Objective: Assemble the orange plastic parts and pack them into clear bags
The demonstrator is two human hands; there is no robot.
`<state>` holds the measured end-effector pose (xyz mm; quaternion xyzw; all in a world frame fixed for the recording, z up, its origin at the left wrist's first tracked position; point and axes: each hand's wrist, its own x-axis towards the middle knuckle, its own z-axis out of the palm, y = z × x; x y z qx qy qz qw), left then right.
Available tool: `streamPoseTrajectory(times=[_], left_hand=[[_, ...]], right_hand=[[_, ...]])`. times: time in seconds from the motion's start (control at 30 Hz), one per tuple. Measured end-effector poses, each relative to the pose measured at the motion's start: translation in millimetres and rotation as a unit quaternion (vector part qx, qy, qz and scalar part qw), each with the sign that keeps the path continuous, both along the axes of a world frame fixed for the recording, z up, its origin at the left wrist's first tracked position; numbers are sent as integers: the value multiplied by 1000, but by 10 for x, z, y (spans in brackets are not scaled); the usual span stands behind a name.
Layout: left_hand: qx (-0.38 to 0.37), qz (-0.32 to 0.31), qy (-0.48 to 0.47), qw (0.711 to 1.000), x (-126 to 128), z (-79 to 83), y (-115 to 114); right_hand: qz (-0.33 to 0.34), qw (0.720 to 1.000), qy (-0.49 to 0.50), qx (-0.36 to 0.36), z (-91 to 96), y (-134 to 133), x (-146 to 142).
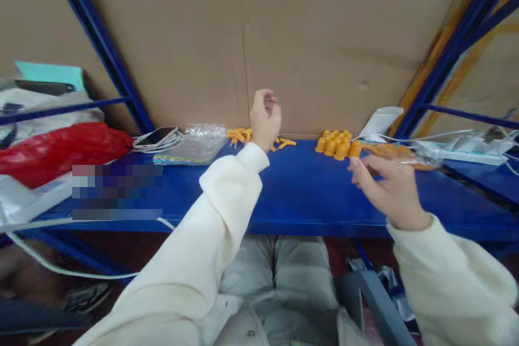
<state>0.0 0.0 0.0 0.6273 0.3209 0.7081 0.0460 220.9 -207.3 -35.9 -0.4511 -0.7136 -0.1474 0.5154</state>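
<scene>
My left hand is raised over the back of the blue shelf, fingers curled in, above a small heap of orange plastic pieces. What it holds, if anything, I cannot make out. My right hand hovers low over the shelf at the right, fingers bent and partly apart, touching the edge of a clear bag with orange parts. A cluster of several orange cup-shaped pieces stands just left of that bag.
A cardboard wall closes the back. A phone with white cable, a clear bag and a red bag lie at the left. Blue uprights frame the bay; a white power strip is at the right.
</scene>
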Motion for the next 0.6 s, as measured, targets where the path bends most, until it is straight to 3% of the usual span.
streamPoseTrajectory(times=[0.13,0.2,0.27,0.33,0.47,0.6], left_hand=[[-107,103,36,988,-262,-332,-3],[-173,160,102,966,-383,-450,-26],[-229,209,143,940,-484,-522,-39],[-283,239,165,914,-557,-562,-26],[-352,233,232,877,-614,-621,62],[-330,186,297,876,-585,-688,115]], right_hand=[[1,998,62,-5,296,1092,-195],[11,994,112,-15,320,1554,-280],[-22,991,130,-28,225,1876,-322],[-59,991,93,-70,31,2027,-306],[-51,970,-145,-186,-375,2012,-165],[-69,955,-153,-243,-484,1988,-89]])
